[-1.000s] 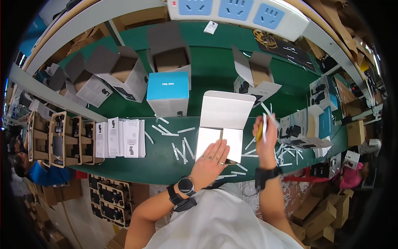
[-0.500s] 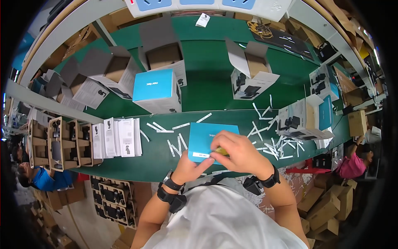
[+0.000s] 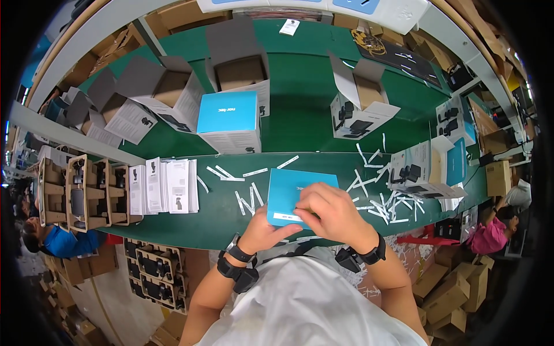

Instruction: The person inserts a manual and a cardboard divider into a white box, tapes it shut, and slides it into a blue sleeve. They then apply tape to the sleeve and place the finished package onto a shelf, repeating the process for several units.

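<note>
A bright blue box (image 3: 288, 193) is in front of me at the near edge of the green table. My left hand (image 3: 264, 232) grips its near left corner, the thumb lying along the near edge. A white label strip (image 3: 285, 217) sits on the blue face, close to that edge. Over the right part of the box is my right hand (image 3: 332, 212), its fingers bent and pinched at the strip's right end. Whatever those fingertips may hold is hidden. Loose white strips (image 3: 249, 199) lie on the table left of the box.
Folded leaflets (image 3: 179, 185) and brown moulded trays (image 3: 86, 193) stand at the left. A blue-topped box (image 3: 228, 112) and open cartons (image 3: 238, 75) are farther back. At the right are another open carton (image 3: 424, 167) and a strip pile (image 3: 398, 205). Co-workers sit at both sides.
The view has shifted slightly. A yellow thing that showed at my right fingers is no longer visible. Both hands stay at the box, the right one still pinched near the label.
</note>
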A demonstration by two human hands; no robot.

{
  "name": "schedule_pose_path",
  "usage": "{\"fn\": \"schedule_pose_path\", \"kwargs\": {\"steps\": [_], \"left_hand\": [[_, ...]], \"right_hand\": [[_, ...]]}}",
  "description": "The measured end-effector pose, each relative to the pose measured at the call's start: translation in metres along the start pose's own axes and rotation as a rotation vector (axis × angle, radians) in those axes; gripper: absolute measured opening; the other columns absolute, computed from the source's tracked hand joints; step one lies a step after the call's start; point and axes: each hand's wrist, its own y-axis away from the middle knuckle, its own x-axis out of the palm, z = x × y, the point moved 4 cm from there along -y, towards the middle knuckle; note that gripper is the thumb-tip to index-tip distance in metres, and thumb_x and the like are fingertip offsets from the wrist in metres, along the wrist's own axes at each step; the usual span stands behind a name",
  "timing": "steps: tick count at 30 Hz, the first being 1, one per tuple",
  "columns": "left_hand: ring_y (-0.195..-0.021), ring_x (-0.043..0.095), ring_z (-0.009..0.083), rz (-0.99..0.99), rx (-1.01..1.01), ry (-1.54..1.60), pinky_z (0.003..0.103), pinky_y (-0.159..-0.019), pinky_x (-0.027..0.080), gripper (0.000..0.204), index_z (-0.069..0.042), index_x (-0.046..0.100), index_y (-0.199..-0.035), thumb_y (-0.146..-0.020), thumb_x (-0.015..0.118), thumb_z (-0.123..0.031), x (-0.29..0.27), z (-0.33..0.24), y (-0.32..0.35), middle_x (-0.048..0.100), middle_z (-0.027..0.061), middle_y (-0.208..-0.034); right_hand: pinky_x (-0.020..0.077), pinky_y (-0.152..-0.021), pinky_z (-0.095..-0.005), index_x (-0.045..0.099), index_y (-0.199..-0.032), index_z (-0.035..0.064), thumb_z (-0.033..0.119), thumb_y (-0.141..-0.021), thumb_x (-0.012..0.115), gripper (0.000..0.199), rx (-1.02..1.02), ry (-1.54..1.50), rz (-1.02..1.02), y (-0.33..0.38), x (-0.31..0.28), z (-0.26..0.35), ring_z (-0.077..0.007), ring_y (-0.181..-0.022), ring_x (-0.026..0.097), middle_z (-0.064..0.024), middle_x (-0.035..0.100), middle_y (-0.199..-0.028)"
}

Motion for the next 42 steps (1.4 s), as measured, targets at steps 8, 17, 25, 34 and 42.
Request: {"fn": "schedule_pose_path", "kwargs": {"steps": [8,17,25,34,42], "left_hand": [[-0.095,0.068,0.0310,0.044,0.012,-0.011,0.039,-0.082,0.054,0.031,-0.007,0.072,-0.105,-0.080,0.085,-0.019,-0.006,0.007,-0.002,0.072,0.0114,-0.108],[-0.099,0.068,0.0311,0.093,0.003,0.026,0.039,-0.085,0.054,0.036,-0.008,0.071,-0.111,-0.080,0.085,-0.018,-0.010,0.006,-0.002,0.070,0.0121,-0.113],[-0.108,0.064,0.0325,0.101,-0.020,0.045,0.041,-0.092,0.052,0.036,-0.007,0.070,-0.111,-0.080,0.085,-0.017,-0.010,0.007,-0.001,0.067,0.0131,-0.119],[-0.106,0.063,0.0325,0.125,0.030,-0.027,0.041,-0.093,0.051,0.034,-0.008,0.071,-0.110,-0.079,0.085,-0.016,-0.011,0.010,0.000,0.068,0.0111,-0.117],[-0.134,0.045,0.0381,-0.504,0.381,0.272,0.047,-0.106,0.043,0.044,-0.012,0.069,-0.117,-0.076,0.086,-0.009,-0.010,0.005,-0.006,0.054,0.0143,-0.142]], "right_hand": [[0.0515,-0.064,-0.0366,0.060,-0.085,0.0074,0.011,-0.079,0.077,0.019,-0.132,0.004,0.031,0.001,0.006,0.008,-0.0260,-0.075,0.063,-0.0068,0.062,-0.088],[0.0511,-0.061,-0.0353,0.063,-0.087,0.0066,0.008,-0.075,0.081,0.022,-0.105,0.038,-0.077,-0.002,0.007,0.002,-0.0255,-0.074,0.065,-0.0068,0.065,-0.090],[0.0519,-0.060,-0.0352,0.063,-0.087,0.0061,0.008,-0.074,0.082,0.024,-0.099,0.096,-0.091,-0.001,0.008,0.007,-0.0260,-0.073,0.065,-0.0078,0.065,-0.089],[0.0529,-0.064,-0.0352,0.062,-0.094,0.0069,0.012,-0.077,0.083,0.027,-0.160,-0.095,0.112,-0.004,0.008,0.001,-0.0257,-0.077,0.066,-0.0088,0.066,-0.094],[0.0465,-0.061,-0.0271,0.062,-0.107,0.0044,0.028,-0.084,0.078,0.036,0.690,-0.271,-0.136,0.155,-0.063,-0.101,-0.0140,-0.071,0.058,-0.0041,0.060,-0.087]]}}
